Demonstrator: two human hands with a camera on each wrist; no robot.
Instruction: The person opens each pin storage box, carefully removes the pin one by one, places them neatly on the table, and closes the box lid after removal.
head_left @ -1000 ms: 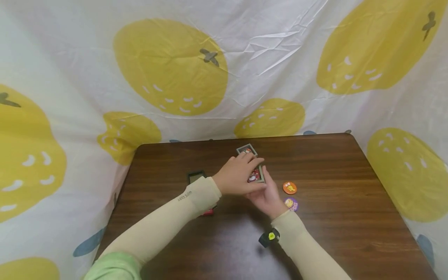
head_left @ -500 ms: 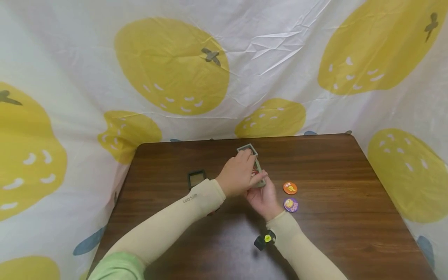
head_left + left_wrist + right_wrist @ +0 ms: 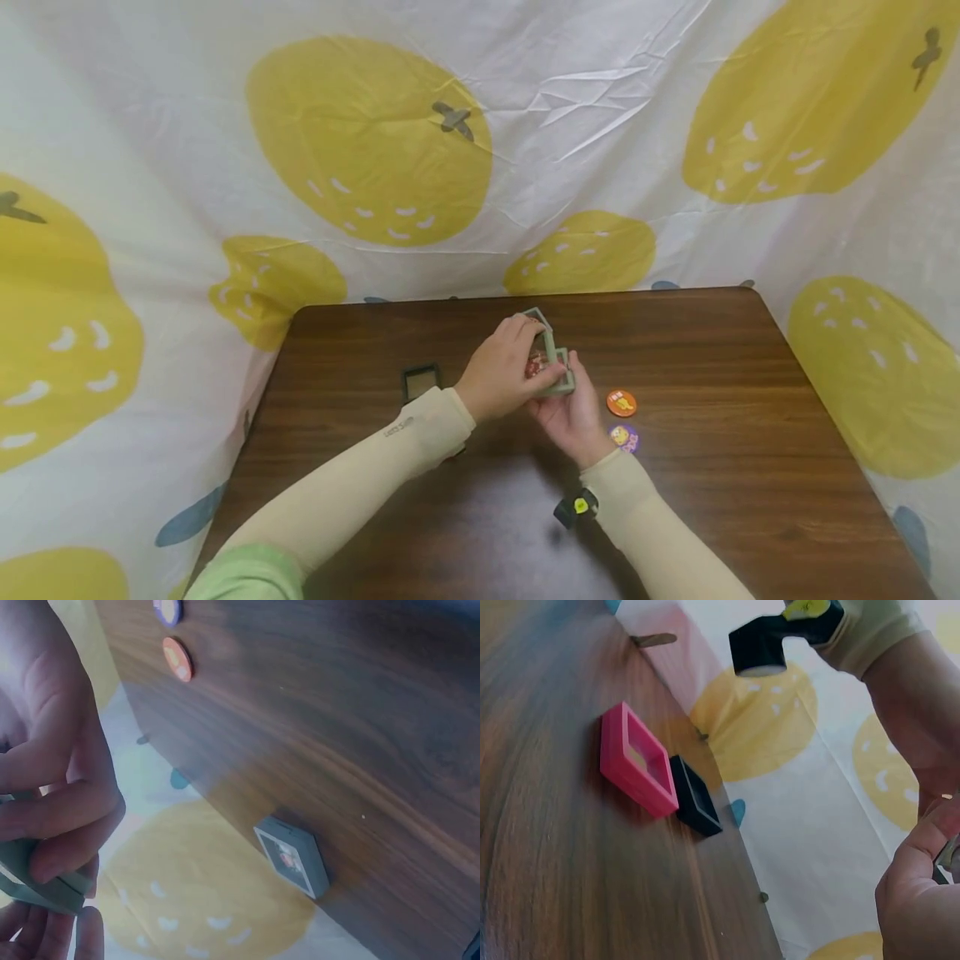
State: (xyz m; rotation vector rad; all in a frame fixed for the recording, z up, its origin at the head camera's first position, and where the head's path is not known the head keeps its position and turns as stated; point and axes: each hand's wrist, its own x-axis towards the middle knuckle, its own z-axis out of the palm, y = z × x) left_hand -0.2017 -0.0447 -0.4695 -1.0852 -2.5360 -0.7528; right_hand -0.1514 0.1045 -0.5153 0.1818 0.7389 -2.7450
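A small pale-green square display frame (image 3: 566, 382) is between my two hands in the head view, as two parts standing at an angle. My left hand (image 3: 497, 371) grips the upper part from above, its thumb on the near edge. My right hand (image 3: 573, 417) holds the lower part from beneath, thumb along its right side. A red patterned piece (image 3: 535, 365) shows inside, partly covered by left fingers. In the left wrist view, fingers wrap the green frame (image 3: 45, 889) at the left edge. The right wrist view shows only a sliver of it.
A grey frame (image 3: 296, 859) lies beyond the hands. An orange round badge (image 3: 621, 403) and a purple one (image 3: 624, 438) lie right of the right hand. Left are a black frame (image 3: 421, 383) and a pink frame (image 3: 637, 765), the latter under the left arm. A patterned curtain (image 3: 420, 275) borders the table.
The green frame's upper part has tilted up and left from its lower part in my left hand. My right hand stays below, nearly in place.
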